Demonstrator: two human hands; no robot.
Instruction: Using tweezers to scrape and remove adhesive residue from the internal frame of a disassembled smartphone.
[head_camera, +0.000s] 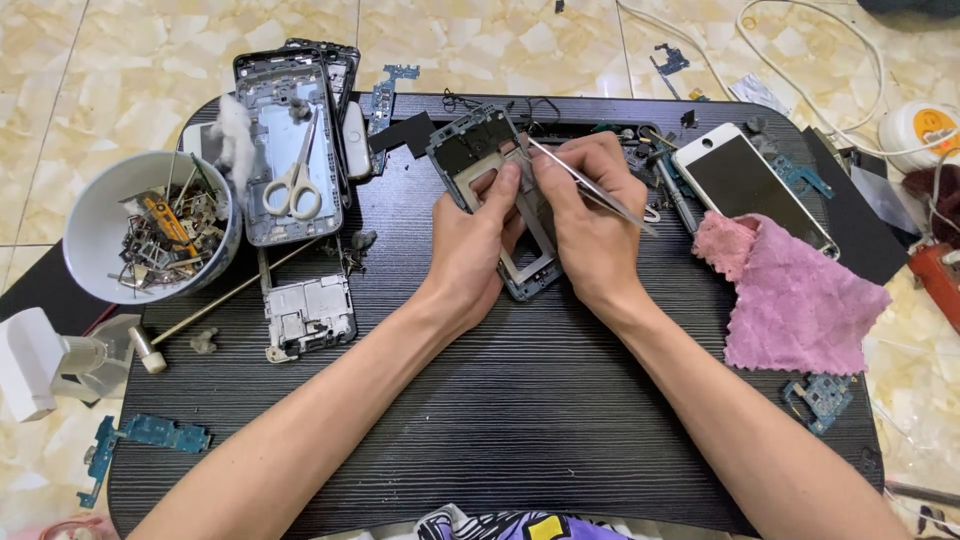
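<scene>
My left hand (472, 250) grips a stripped grey phone frame (478, 140) from its left side, tilted up over the middle of a dark table (520, 400). My right hand (590, 215) holds metal tweezers (600, 192), pinched between the fingers, with the tips resting on the upper part of the frame. Both hands cover the frame's lower half.
Left: a white bowl (95, 215) of metal scraps, stacked phone frames with scissors (293, 180) on top, a small metal phone part (308, 312). Right: a white phone (752, 185), a pink cloth (790, 295), small circuit boards (822, 397). Cables lie on the tiled floor.
</scene>
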